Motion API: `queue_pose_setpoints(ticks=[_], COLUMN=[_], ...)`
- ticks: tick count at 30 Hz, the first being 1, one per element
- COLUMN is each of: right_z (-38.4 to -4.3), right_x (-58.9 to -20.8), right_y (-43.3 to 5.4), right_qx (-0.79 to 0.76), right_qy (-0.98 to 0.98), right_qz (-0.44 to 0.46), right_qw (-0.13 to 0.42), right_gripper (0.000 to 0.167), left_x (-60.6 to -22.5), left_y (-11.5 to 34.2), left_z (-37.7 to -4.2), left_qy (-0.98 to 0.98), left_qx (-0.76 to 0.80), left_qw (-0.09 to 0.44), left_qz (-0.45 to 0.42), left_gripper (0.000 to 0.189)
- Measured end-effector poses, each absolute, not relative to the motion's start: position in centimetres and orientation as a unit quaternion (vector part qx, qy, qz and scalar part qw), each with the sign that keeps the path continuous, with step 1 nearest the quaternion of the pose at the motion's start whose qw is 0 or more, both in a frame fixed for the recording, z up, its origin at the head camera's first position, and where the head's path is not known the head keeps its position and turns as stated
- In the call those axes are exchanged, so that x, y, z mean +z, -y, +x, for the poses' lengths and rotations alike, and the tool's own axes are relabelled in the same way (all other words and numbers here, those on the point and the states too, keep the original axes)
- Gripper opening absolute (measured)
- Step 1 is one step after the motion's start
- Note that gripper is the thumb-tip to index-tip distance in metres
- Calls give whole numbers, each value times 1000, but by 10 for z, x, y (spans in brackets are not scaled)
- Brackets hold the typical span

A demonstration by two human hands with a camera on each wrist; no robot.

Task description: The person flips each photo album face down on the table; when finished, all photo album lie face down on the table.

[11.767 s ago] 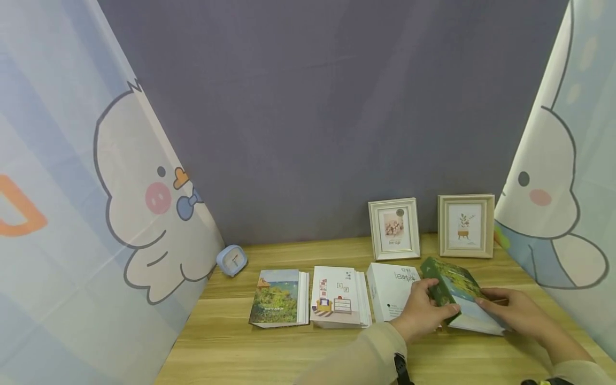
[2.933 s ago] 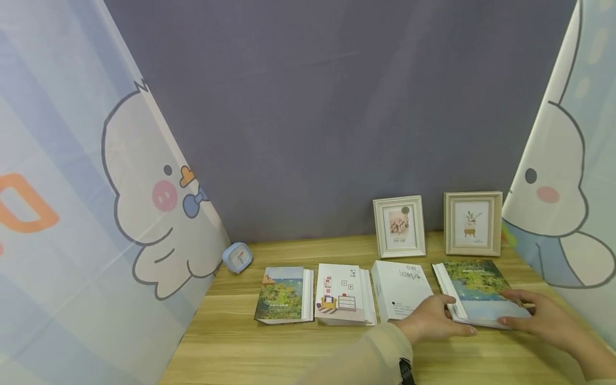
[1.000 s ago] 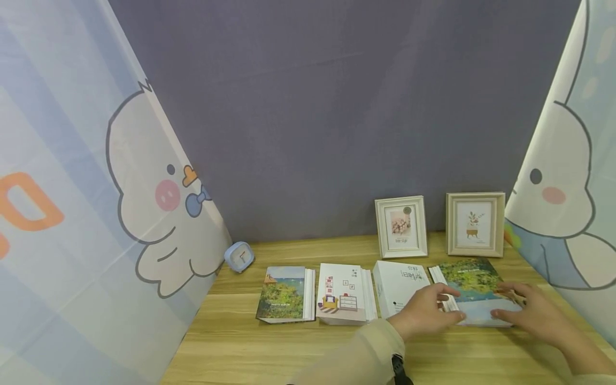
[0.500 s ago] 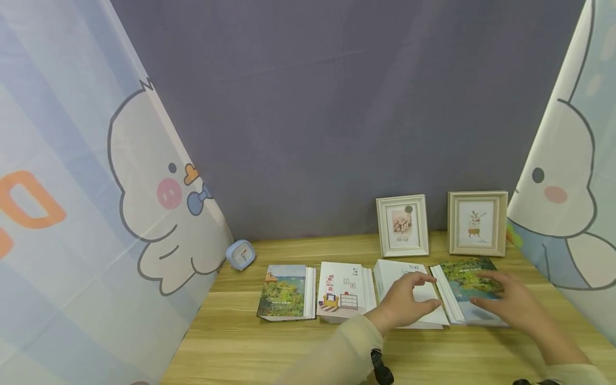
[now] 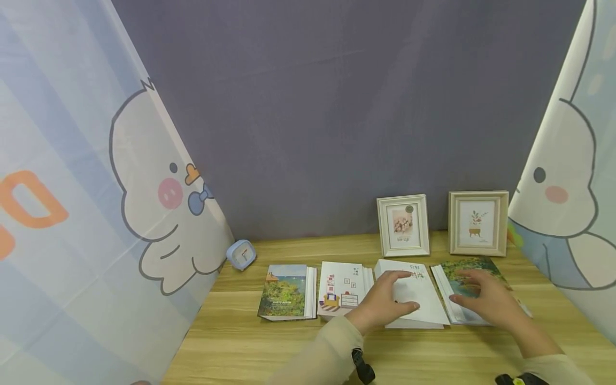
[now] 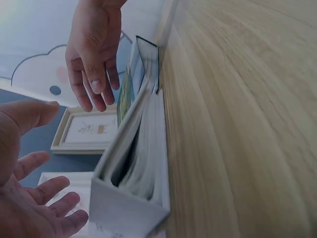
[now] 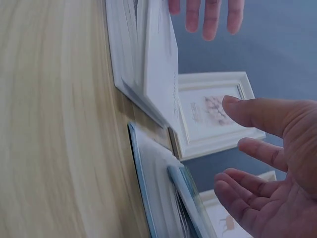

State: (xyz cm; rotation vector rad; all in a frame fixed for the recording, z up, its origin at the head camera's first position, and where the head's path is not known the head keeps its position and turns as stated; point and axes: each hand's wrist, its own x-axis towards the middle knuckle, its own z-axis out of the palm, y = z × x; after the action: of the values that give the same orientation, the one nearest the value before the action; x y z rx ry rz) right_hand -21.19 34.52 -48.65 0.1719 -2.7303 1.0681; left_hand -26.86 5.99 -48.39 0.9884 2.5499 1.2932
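Four albums would be several: in the head view they lie in a row on the wooden table. My left hand point(image 5: 385, 302) hovers over the white album point(image 5: 416, 291) with dark lettering, fingers and thumb spread, holding nothing. Over the rightmost photo album point(image 5: 462, 286), with a painted landscape cover, my right hand point(image 5: 491, 299) is held, also relaxed and without anything in its grasp. The right wrist view shows that hand's fingers apart from the landscape album's slightly raised cover point(image 7: 190, 198). White page edges of both albums show in the left wrist view.
Left in the row are another landscape photo album point(image 5: 284, 291) and a white album with a furniture drawing point(image 5: 341, 289). Behind stand two picture frames point(image 5: 403, 224), near the grey curtain point(image 5: 327, 133). A blue clock point(image 5: 241, 254) sits at the back left.
The rightmost album, tilted in both hands at first, now lies on the table with its page edges leftward. Both hands have let go and moved left, the left one over the white album.
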Motion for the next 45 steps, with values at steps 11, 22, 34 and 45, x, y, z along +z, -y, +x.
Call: queue_pose_setpoints(ticks=[11, 22, 34, 45], right_z=[-223, -225, -223, -226], right_x=[-492, -499, -503, -512], right_y=[-331, -320, -314, -310], right_qx=[376, 404, 422, 385], right_qy=[923, 913, 903, 920], right_qz=[58, 55, 76, 71], right_qw=[57, 24, -27, -17], right_gripper=[74, 74, 66, 63], left_x=[-488, -498, -509, -517], left_y=[-45, -24, -8, -8], left_z=[-276, -276, -284, -284], left_qy=[-842, -814, -780, -797], left_qx=[462, 520, 571, 545], left_qw=[37, 99, 123, 136], left_qz=[277, 240, 227, 224], left_gripper=[69, 78, 75, 76])
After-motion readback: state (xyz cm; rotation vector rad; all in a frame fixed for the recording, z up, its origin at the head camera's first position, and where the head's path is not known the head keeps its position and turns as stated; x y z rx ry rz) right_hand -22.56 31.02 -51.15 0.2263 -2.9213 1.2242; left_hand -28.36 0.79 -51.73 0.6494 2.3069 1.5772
